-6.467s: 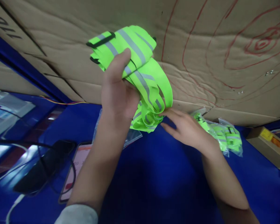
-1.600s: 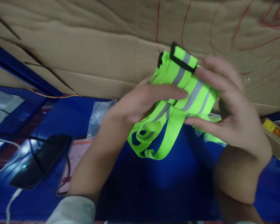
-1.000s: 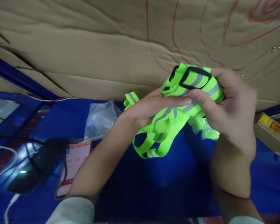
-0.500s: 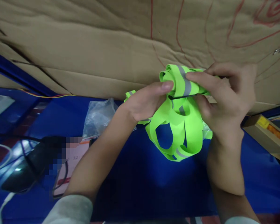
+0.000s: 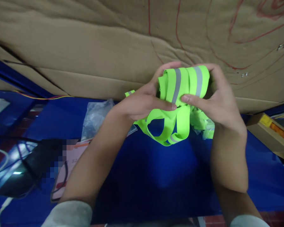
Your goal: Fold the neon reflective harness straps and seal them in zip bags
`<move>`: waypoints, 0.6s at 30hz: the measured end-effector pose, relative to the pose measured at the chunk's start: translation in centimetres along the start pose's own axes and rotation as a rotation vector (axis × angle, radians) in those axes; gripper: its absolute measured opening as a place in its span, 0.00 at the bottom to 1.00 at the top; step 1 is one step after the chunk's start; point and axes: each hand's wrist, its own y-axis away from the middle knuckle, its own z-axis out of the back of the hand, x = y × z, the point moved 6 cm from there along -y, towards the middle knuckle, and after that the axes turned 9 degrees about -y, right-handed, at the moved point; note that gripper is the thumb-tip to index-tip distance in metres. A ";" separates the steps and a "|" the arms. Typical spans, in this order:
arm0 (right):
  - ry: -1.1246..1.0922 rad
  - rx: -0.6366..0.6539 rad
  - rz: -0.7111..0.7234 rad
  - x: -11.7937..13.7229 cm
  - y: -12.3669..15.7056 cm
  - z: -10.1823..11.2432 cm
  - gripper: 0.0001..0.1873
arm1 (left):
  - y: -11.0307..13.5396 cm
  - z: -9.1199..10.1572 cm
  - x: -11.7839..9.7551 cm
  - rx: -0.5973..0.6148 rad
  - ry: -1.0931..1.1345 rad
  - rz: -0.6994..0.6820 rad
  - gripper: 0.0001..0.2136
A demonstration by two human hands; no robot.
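Note:
A bundle of neon-green reflective strap [image 5: 186, 80] with grey stripes is held up between both hands, above the blue table. My left hand [image 5: 149, 97] grips its left side, thumb across the lower front and fingers behind. On the right side my right hand [image 5: 214, 97] is closed round the roll, its thumb pressed on the front near the left thumb. Loose loops of the same strap hang below the roll. Behind the right wrist more green strap [image 5: 198, 119] lies with clear plastic around it.
A crumpled clear plastic bag [image 5: 96, 116] lies left of my left forearm. Farther left are a phone [image 5: 69, 164] with a lit screen, a dark glossy device [image 5: 19, 179] and cables. Brown cardboard [image 5: 85, 56] stands along the back. A cardboard box [image 5: 272, 132] sits at the right.
The rolled strap has turned and shows a wider front with two grey stripes. My right hand has shifted from pinching its top to wrapping its right side. The hanging loops sit higher and farther left.

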 end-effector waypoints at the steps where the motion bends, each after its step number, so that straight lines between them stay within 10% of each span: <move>1: -0.022 -0.054 -0.005 0.0 0.0 0.0 0.33 | -0.1 0.1 0.2 -0.026 0.012 0.006 0.40; 12: -0.375 -0.430 -0.053 -1.4 0.4 -1.2 0.23 | -1.3 -2.0 2.8 -0.152 0.155 0.002 0.19; 18: -0.094 -0.454 0.146 0.9 0.5 -0.7 0.29 | -1.1 -3.3 2.2 0.090 0.268 -0.023 0.11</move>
